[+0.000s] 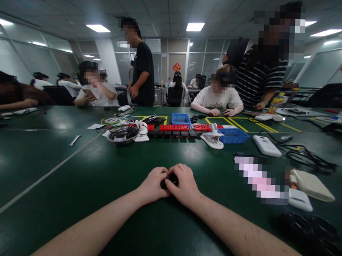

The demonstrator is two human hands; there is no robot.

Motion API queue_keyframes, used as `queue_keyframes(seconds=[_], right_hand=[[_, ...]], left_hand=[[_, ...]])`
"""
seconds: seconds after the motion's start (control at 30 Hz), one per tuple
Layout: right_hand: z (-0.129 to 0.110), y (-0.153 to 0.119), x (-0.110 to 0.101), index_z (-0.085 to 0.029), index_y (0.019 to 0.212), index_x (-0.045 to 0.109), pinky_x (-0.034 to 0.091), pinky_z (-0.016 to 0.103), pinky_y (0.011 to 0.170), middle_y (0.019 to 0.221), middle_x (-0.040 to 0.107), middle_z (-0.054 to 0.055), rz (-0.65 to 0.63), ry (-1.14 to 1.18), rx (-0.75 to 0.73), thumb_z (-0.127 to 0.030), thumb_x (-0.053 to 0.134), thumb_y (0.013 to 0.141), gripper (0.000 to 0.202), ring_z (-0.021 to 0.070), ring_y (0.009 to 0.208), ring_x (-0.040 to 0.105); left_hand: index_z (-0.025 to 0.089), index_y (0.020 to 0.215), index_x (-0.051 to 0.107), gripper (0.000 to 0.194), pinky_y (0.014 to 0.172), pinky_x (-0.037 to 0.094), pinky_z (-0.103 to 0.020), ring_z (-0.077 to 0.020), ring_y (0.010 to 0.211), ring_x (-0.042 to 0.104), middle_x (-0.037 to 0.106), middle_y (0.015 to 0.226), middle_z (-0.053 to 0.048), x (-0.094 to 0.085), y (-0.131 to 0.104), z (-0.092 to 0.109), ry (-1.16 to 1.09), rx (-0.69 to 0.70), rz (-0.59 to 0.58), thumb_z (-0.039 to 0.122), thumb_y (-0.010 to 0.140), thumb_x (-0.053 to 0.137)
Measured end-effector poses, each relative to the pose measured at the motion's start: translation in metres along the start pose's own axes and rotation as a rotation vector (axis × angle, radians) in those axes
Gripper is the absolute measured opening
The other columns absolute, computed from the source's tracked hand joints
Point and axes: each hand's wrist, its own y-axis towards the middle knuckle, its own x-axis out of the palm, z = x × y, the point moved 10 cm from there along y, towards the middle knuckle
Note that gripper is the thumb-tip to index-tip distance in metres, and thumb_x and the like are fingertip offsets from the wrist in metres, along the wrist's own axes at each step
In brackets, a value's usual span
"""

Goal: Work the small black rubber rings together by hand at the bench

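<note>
Both my hands meet over a small dark rounded object (173,178) on the green table (115,171). Its kind cannot be made out, since fingers cover most of it. My left hand (155,184) curls around its left side. From the right, my right hand (185,181) wraps over it, with the thumb across the near side. Both hands are closed and rest low at the tabletop.
Ahead are red bars (173,127), a blue tray (234,136), a white clip base (213,139) and a bowl of cables (122,135). A wrench (74,140) lies left. White power banks (267,145) and black rings (299,224) lie right. Several people are around.
</note>
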Motion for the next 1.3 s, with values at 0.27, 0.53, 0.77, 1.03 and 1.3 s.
queue_keyframes(seconds=[0.27, 0.53, 0.77, 1.03, 1.3], right_hand=[[-0.016, -0.002, -0.002, -0.018, 0.077, 0.054, 0.036, 0.036, 0.079, 0.081, 0.057, 0.003, -0.027, 0.147, -0.149, -0.010, 0.046, 0.062, 0.019, 0.0185, 0.082, 0.048], [-0.037, -0.011, -0.001, -0.021, 0.055, 0.050, 0.018, 0.041, 0.101, 0.063, 0.060, -0.003, -0.077, 0.237, -0.334, -0.007, 0.040, 0.060, 0.018, 0.0167, 0.088, 0.052], [-0.032, -0.011, -0.016, -0.020, 0.088, 0.054, 0.026, 0.044, 0.097, 0.090, 0.060, 0.003, 0.037, 0.217, -0.289, -0.016, 0.045, 0.068, 0.023, 0.0192, 0.091, 0.049], [0.002, -0.004, -0.005, -0.015, 0.104, 0.048, 0.037, 0.040, 0.084, 0.098, 0.054, 0.009, 0.079, 0.139, -0.050, -0.032, 0.047, 0.078, 0.030, 0.0215, 0.092, 0.047], [-0.003, -0.003, 0.000, -0.016, 0.094, 0.049, 0.037, 0.037, 0.079, 0.090, 0.054, 0.006, 0.025, 0.092, -0.055, -0.035, 0.054, 0.075, 0.028, 0.0198, 0.085, 0.047]], left_hand=[[0.018, 0.093, 0.060, 0.034, 0.089, 0.038, -0.038, -0.0238, 0.099, 0.047, 0.052, 0.103, -0.005, 0.004, 0.003, -0.004, -0.026, 0.074, -0.065, 0.028, 0.061, 0.066], [0.020, 0.099, 0.058, 0.041, 0.091, 0.037, -0.039, -0.0248, 0.101, 0.047, 0.053, 0.105, -0.005, 0.008, 0.002, -0.003, -0.003, 0.110, -0.053, 0.026, 0.060, 0.067], [0.022, 0.109, 0.049, 0.052, 0.095, 0.034, -0.042, -0.0255, 0.106, 0.045, 0.051, 0.111, -0.005, 0.004, 0.000, -0.004, -0.009, 0.069, 0.007, 0.029, 0.062, 0.066], [0.019, 0.102, 0.048, 0.051, 0.095, 0.032, -0.048, -0.0256, 0.099, 0.049, 0.053, 0.101, -0.005, -0.006, -0.003, 0.007, 0.052, -0.017, 0.061, 0.041, 0.060, 0.068], [0.019, 0.096, 0.046, 0.042, 0.100, 0.025, -0.049, -0.0242, 0.098, 0.049, 0.052, 0.097, -0.005, -0.002, -0.003, 0.005, 0.108, -0.037, 0.072, 0.035, 0.062, 0.064]])
